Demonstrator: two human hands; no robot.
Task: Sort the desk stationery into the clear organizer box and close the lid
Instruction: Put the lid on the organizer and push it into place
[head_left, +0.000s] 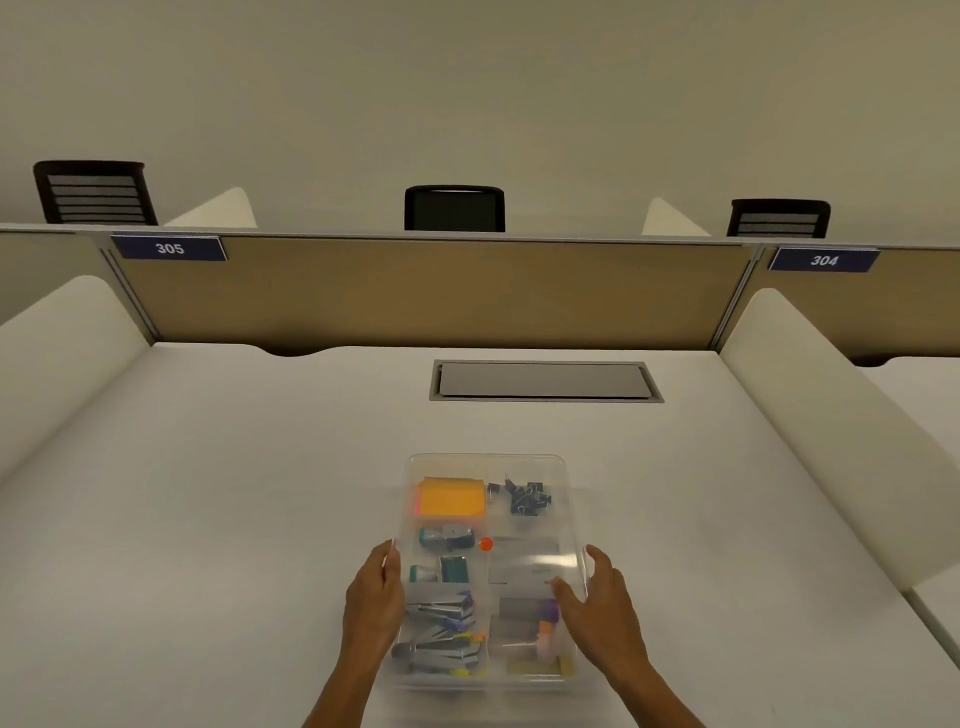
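Organizer box (566, 499): clear, sitting on white desk (208, 519) near the front edge, filled compartments showing through; whether a lid is covering it, cannot tell.
Contents: orange sticky notes (451, 498) lying far-left, black binder clips (527, 499) far-right, staplers (441, 631) near-left, red dot (485, 544) showing mid-box.
Left hand (373, 597): fingers pressing flat along the box's left wall.
Right hand (597, 603): fingers spreading loose, thumb lying over the right rim, gripping nothing.
Background: grey cable hatch (543, 381) sitting beyond the box; partition labels 305 (170, 248), 304 (824, 260).
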